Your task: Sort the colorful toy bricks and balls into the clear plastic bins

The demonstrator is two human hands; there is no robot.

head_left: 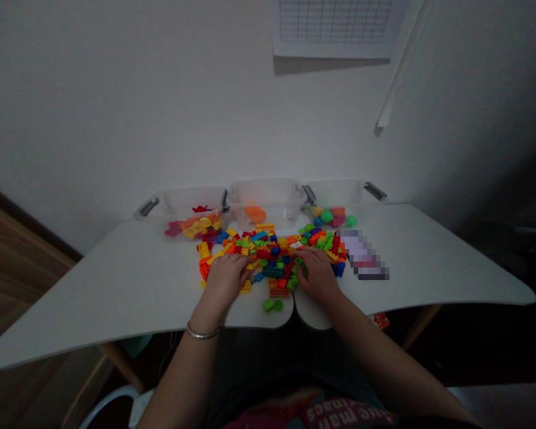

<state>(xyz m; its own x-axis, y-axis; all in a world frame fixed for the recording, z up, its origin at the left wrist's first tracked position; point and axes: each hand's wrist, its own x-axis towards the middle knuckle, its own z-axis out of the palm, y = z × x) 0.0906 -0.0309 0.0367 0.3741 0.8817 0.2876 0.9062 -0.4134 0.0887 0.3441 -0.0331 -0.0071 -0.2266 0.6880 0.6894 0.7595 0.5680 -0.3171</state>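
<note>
Currently, the left hand (224, 281) and right hand (317, 275) lie palm-down, fingers loosely curved, on a heap of plastic building bricks (272, 256) at the middle of the worktop (116, 280), toward its front edge. Whether either hand grasps a brick cannot be told. Clear plastic bins (265, 205) line the back edge.

Left hand (223, 281) and right hand (317, 275) lie on toy bricks (272, 256) — clear bins (265, 193) behind.
</note>
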